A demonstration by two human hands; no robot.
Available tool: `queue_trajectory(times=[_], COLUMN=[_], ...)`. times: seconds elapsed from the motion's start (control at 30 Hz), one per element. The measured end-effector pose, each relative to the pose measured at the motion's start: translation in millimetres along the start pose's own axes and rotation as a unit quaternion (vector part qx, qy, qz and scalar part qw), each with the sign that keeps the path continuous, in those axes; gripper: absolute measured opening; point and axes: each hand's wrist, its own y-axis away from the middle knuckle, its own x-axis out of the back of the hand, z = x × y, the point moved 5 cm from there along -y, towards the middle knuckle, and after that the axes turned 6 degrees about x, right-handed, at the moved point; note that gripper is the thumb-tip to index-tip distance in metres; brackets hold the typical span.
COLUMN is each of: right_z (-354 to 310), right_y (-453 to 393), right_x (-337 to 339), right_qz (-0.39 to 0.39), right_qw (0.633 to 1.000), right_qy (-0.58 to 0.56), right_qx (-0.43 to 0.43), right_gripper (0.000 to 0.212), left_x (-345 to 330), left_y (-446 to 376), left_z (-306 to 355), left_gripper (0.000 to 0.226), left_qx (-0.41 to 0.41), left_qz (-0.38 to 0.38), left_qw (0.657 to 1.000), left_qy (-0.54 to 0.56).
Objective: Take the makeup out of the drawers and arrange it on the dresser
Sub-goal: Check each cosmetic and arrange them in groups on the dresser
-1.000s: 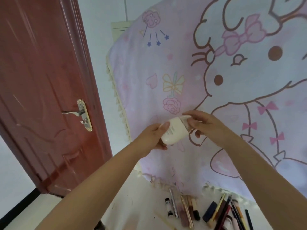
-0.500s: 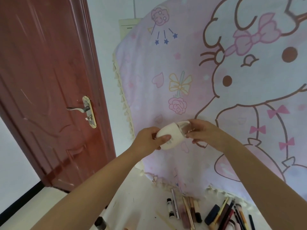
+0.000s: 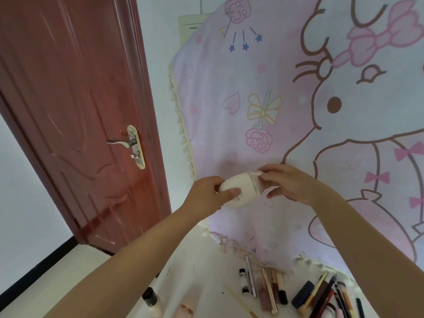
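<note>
Two hands clamp one cream-white compact (image 3: 238, 191) above the dresser top (image 3: 206, 271), left hand (image 3: 211, 193) curled round its body, right hand (image 3: 289, 182) pinching its clear end; advisably, keep the left grip firm while lowering it beside the laid-out pencils (image 3: 270, 288).

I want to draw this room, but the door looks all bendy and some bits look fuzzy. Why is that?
In the head view, the wide-angle lens bows the red door and tilts it near the edge; it is lens distortion. The left hand and right hand, gripping the white container, look slightly soft. Light is even and soft, with a faint sheen low on the door and no hard shadows.
</note>
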Motion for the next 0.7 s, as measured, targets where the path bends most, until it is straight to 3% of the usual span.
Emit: queue_trajectory(times=[0.23, 0.4, 0.57, 0.7], right_z=[25.7, 86.5, 165.1, 229.2], right_y=[4.5, 16.5, 35.8, 60.3], right_x=[-21.0, -60.7, -112.7, -161.8], right_qz=[-0.052, -0.094, -0.147, -0.226], right_qw=[0.998, 0.992, 0.971, 0.933], right_qy=[0.018, -0.012, 0.030, 0.077], right_qx=[0.007, -0.079, -0.185, -0.271], right_gripper=[0.012, 0.012, 0.016, 0.017], left_x=[-16.1, -46.2, -83.5, -117.3], left_y=[18.7, 59.6, 117.8, 174.1], left_z=[-36.8, -94.5, -163.4, -212.6], left_gripper=[0.014, 0.018, 0.019, 0.019], left_qx=[0.107, 0.226, 0.361, 0.474], left_qz=[-0.055, -0.088, -0.103, -0.079], left_qw=[0.983, 0.947, 0.885, 0.831], left_qy=[0.139, 0.212, 0.275, 0.281])
